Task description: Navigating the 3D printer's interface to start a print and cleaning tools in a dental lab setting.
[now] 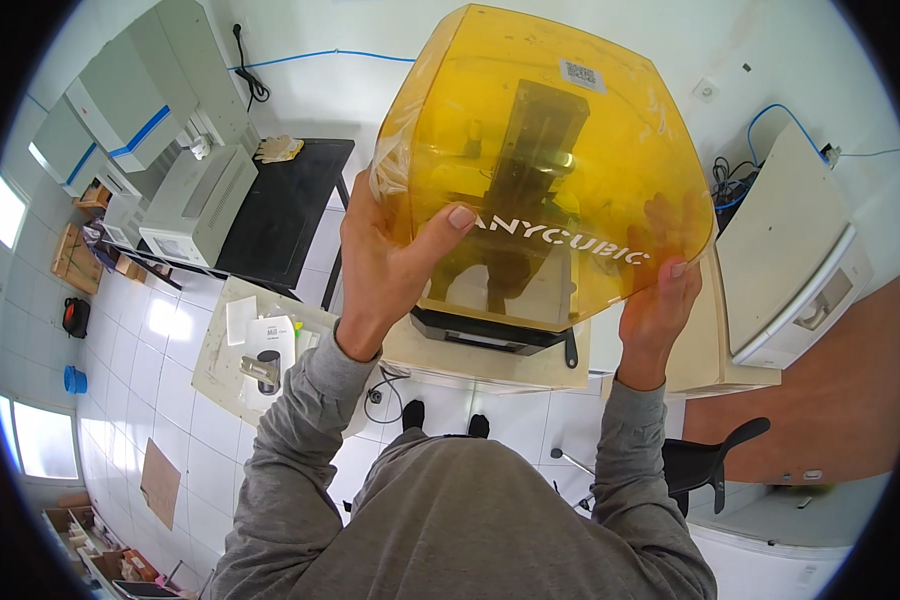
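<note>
A large see-through yellow cover (620, 140) with white lettering and a small printed label is raised in front of me. My left hand (390, 255) grips its left side, thumb across the front face. On the lower right side, my right hand (662, 300) holds it, with its fingers showing through the plastic. Behind and below the cover is a resin 3D printer (485, 335) with a black base; its dark upright column shows tinted through the yellow. Whether the cover's lower rim touches the base I cannot tell.
The printer stands on a cream table (410, 352), where a black handle (571, 350) juts over the front edge. To the left are a small table (220, 355) with papers and a black bench (280, 215) bearing a grey machine (200, 205). A white-fronted cabinet (800, 290) and black chair (705, 462) are right.
</note>
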`<state>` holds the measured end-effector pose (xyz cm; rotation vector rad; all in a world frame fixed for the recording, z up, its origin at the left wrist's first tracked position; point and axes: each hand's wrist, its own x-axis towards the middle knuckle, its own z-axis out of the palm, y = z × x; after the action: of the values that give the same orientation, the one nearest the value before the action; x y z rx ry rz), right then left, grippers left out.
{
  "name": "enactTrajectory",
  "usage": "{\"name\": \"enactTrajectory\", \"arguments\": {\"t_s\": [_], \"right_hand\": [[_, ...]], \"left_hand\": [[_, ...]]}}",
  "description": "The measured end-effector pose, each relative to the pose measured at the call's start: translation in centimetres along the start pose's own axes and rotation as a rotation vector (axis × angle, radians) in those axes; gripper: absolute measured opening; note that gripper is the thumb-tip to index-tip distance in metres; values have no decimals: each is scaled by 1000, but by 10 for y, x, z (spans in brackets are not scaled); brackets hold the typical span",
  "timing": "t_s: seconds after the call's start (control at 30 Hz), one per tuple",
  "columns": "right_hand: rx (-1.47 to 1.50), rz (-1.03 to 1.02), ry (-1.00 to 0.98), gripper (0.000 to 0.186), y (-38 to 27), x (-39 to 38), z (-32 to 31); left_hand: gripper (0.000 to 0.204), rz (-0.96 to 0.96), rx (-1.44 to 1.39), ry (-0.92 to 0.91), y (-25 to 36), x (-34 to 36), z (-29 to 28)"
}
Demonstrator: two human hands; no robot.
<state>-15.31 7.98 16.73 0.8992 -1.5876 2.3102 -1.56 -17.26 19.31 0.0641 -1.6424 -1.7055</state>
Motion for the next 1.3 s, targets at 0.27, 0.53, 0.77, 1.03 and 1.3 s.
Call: {"name": "enactTrajectory", "arguments": {"t_s": [0.27, 0.53, 0.77, 1.03, 1.3], "right_hand": [[-33, 0, 0, 74, 8, -3, -9], [-29, 5, -28, 78, 16, -8, -15], [-36, 31, -16, 78, 21, -15, -18], [32, 45, 13, 76, 22, -21, -12], [58, 19, 29, 74, 33, -25, -16]], "left_hand": [[66, -12, -5, 12, -7, -5, 2], [65, -28, -60, 24, -22, -13, 1], [65, -28, -59, 33, -28, -16, 1], [65, -12, -66, 14, -36, -19, 3], [66, -14, -39, 3, -42, -21, 2]]}}
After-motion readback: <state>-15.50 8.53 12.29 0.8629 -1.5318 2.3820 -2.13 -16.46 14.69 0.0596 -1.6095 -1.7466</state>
